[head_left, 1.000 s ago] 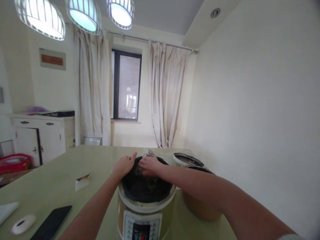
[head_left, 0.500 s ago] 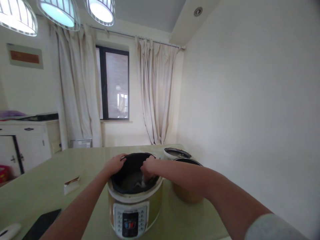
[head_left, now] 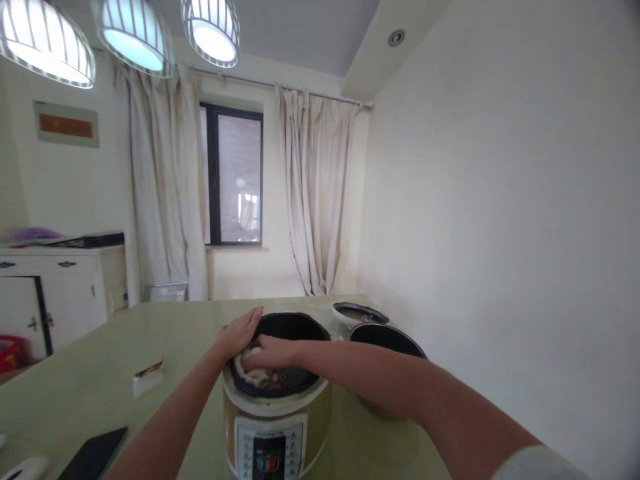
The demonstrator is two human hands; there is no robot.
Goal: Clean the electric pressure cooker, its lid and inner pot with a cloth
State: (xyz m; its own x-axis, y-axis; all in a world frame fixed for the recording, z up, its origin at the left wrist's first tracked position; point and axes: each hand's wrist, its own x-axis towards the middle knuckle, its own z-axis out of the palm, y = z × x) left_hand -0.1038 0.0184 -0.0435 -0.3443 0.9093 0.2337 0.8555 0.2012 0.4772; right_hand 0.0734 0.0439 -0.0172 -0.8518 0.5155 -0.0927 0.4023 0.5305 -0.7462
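Note:
An electric pressure cooker [head_left: 320, 413] with a front control panel stands lidless before me, its black inside exposed. My left hand [head_left: 241, 335] grips the far left of its rim. Inside the opening, my right hand [head_left: 270, 353] is closed on a pale, dark-stained cloth [head_left: 263, 377], pressed against the left part of the inner wall. Some of the right fingers are hidden in the cloth. To the right, partly behind my right forearm, is a dark-lined inner pot [head_left: 385, 337].
Behind the pot lies a round cooker lid [head_left: 357, 312]. On the green table [head_left: 190, 380], to the left, are a small white packet [head_left: 149, 379], a dark phone-like slab [head_left: 95, 453] and a white object [head_left: 27, 469]. A white wall borders the right side.
My right hand has moved left across the cooker's inside with the cloth, which now shows more. My left hand stays on the rim. The view has shifted slightly.

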